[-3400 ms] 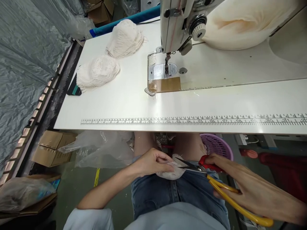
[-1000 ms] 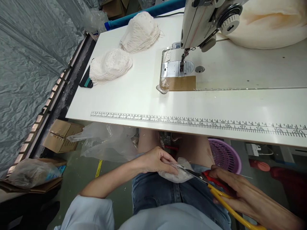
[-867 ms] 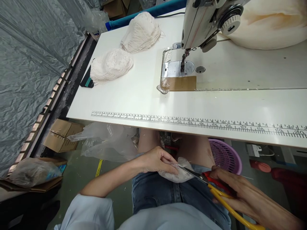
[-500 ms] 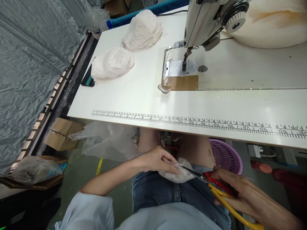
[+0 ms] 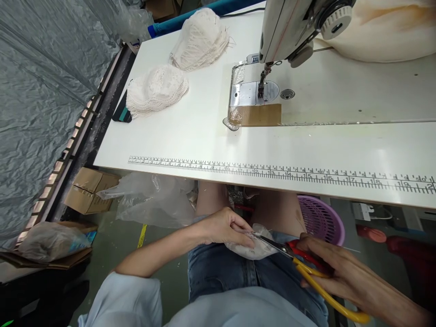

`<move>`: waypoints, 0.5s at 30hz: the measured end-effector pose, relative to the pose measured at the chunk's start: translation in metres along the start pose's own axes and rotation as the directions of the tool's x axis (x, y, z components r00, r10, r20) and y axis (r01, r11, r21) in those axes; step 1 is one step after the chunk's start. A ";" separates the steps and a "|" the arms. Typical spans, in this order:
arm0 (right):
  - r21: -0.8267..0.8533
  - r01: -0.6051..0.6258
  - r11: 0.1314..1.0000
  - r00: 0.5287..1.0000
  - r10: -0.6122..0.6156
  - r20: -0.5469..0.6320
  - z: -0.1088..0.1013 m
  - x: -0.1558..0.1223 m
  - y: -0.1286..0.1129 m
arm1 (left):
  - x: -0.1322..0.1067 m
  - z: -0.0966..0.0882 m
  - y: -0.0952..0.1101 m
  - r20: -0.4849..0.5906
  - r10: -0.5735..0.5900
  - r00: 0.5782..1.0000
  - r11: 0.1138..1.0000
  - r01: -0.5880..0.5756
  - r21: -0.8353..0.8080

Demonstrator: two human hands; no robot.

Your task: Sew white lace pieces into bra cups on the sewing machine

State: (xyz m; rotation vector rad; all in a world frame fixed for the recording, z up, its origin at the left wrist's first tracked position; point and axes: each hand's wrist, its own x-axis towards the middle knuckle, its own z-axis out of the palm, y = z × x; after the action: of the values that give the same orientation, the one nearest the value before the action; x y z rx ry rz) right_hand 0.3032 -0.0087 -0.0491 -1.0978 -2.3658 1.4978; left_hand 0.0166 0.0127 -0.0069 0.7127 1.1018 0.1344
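Note:
Over my lap, my left hand (image 5: 221,229) pinches a small white lace piece (image 5: 250,250), fingers closed on its upper edge. My right hand (image 5: 337,272) grips scissors (image 5: 306,268) with red and yellow handles. Their steel blades point left and meet the top of the lace piece right beside my left fingertips. The lace piece rests on my denim shorts below the table's front edge.
A white sewing table (image 5: 204,136) with a printed ruler (image 5: 272,172) carries a sewing machine (image 5: 289,27), two stacks of white lace cups (image 5: 155,91) (image 5: 200,38) and cream fabric (image 5: 384,32). A purple basket (image 5: 320,218), plastic bags (image 5: 150,200) and cardboard boxes (image 5: 88,195) lie below.
Since 3.4 s ago the scissor blades have slid left onto the lace piece and closed up. In the last second both hands have hardly shifted; the view drifted slightly.

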 end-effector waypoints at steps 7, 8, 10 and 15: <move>-0.012 -0.045 0.999 0.996 0.046 0.082 0.001 -0.002 0.001 | 0.000 0.000 0.001 0.015 -0.005 1.000 1.000 0.005 0.008; -0.018 -0.049 0.999 0.995 0.050 0.086 0.001 -0.003 0.001 | 0.000 0.000 0.001 0.014 -0.005 1.000 1.000 0.005 0.017; -0.034 -0.047 0.998 0.995 0.049 0.084 0.001 -0.003 0.001 | 0.001 0.000 0.001 0.010 -0.004 1.000 1.000 0.003 0.027; -0.068 -0.035 0.997 0.998 0.039 0.048 0.002 -0.002 0.000 | 0.002 0.000 -0.001 0.016 0.006 1.000 1.000 -0.006 0.028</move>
State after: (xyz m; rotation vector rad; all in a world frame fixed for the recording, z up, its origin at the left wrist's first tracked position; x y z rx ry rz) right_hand 0.3040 -0.0114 -0.0493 -1.1382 -2.4588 1.4846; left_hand 0.0170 0.0128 -0.0087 0.7407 1.0882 0.1187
